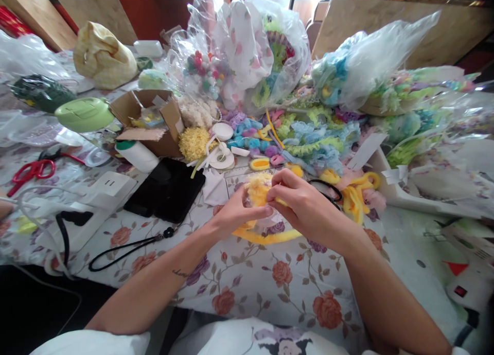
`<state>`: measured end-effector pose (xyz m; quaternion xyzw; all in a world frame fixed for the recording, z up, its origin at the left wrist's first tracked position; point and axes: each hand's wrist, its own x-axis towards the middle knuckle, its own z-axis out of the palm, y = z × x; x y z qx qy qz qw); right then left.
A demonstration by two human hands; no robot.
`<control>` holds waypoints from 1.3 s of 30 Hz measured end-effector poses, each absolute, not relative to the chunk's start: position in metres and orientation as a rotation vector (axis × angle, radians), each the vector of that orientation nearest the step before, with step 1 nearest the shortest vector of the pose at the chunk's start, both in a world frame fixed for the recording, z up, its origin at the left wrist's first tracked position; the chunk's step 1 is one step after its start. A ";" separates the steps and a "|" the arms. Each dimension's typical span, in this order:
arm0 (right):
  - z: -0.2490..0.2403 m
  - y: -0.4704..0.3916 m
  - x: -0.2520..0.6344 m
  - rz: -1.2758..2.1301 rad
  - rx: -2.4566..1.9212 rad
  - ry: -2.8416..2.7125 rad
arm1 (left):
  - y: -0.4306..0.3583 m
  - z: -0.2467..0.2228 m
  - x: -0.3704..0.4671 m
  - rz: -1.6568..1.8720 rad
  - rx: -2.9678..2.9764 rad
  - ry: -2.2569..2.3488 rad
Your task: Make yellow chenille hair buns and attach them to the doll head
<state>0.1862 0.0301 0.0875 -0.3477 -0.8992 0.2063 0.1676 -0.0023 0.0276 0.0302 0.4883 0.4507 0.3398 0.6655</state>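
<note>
Between my hands is a fluffy pale-yellow piece (258,189), held a little above the flowered tablecloth. My left hand (239,211) grips it from the left, with thumb and fingers around its lower side. The fingertips of my right hand (304,206) pinch together at its right edge; what exactly lies in that pinch is partly hidden. A yellow fuzzy strip (270,237) curves below both hands. Just beyond them lie a yellow oval loop (260,163) and a small pink one (277,160). More yellow fuzzy strips (357,195) are heaped right of my right hand.
A black phone (165,190), a white power strip (96,206) and red scissors (33,172) lie to the left. Behind stand an open cardboard box (148,123) and colourful trim (312,139). A white tray (412,195) and a glue gun (469,262) are on the right.
</note>
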 end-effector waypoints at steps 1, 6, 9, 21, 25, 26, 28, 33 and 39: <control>0.088 0.030 0.186 0.591 -0.989 -2.560 | 0.028 0.030 -0.002 0.773 1.117 1.044; 0.089 0.030 0.187 0.587 -0.970 -2.555 | 0.026 0.031 -0.001 0.814 1.099 0.988; 0.089 0.029 0.187 0.587 -0.969 -2.561 | 0.025 0.032 -0.001 0.831 1.108 0.989; 0.091 0.028 0.185 0.611 -0.992 -2.574 | 0.023 0.031 -0.001 0.808 1.073 1.044; 0.091 0.027 0.186 0.625 -1.001 -2.554 | 0.021 0.032 0.000 0.817 1.048 1.034; 0.091 0.027 0.186 0.621 -1.002 -2.552 | 0.020 0.032 0.000 0.821 1.055 1.031; 0.091 0.027 0.186 0.612 -1.004 -2.551 | 0.020 0.032 0.000 0.826 1.074 1.030; 0.091 0.026 0.185 0.608 -1.016 -2.564 | 0.019 0.035 -0.001 0.825 1.086 1.034; 0.091 0.026 0.186 0.613 -0.997 -2.562 | 0.018 0.034 0.002 0.829 1.043 1.077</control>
